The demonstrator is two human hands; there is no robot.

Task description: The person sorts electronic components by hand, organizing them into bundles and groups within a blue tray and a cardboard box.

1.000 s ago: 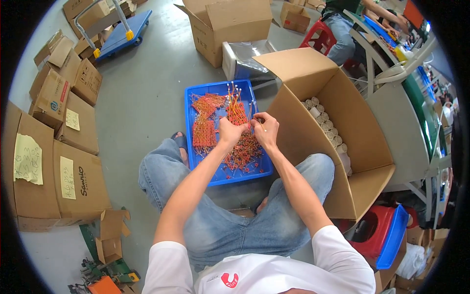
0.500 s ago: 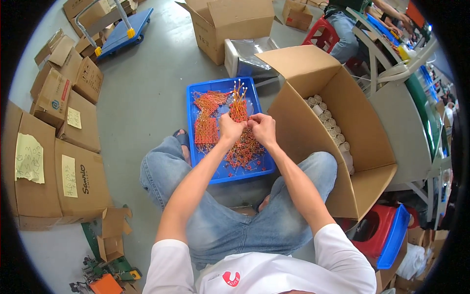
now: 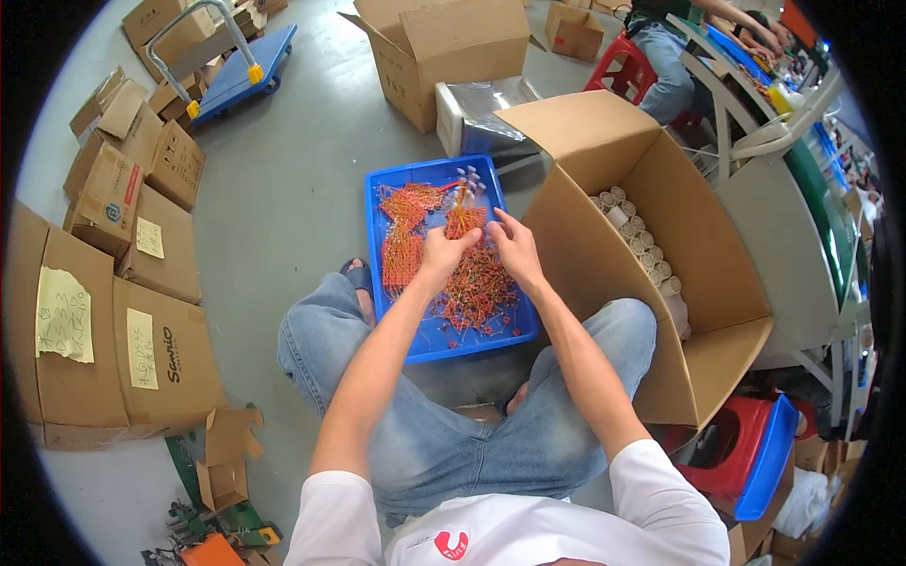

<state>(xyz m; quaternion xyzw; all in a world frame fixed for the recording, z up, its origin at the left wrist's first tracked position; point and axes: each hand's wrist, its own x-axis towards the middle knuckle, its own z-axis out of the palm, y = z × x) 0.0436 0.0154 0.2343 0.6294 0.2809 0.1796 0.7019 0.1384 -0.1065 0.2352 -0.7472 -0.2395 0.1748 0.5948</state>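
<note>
My left hand (image 3: 445, 253) is closed on a small red circuit board panel (image 3: 462, 223). Thin yellow-orange wires with white ends stand up from its far side. Just right of the panel, my right hand (image 3: 516, 251) has its fingers apart, and nothing shows between them. Both hands are over a blue tray (image 3: 470, 351) on the floor between my knees. Red panels with wires (image 3: 403, 257) lie along its left side. A heap of small red and orange wired pieces (image 3: 478, 291) fills the near right part; each piece is too small to make out.
At the right stands a large open carton (image 3: 651, 368) with several white rolls (image 3: 638, 234). Another open carton (image 3: 462, 66) is beyond the tray. Cartons (image 3: 175, 349) line the left, and a blue trolley (image 3: 243, 80) stands far left. A co-worker (image 3: 663, 71) sits at a bench, far right.
My right hand has come away from the panel toward the right, its fingers spreading. My left hand keeps its hold. The white wire ends are now blurred. The whole view has shifted slightly.
</note>
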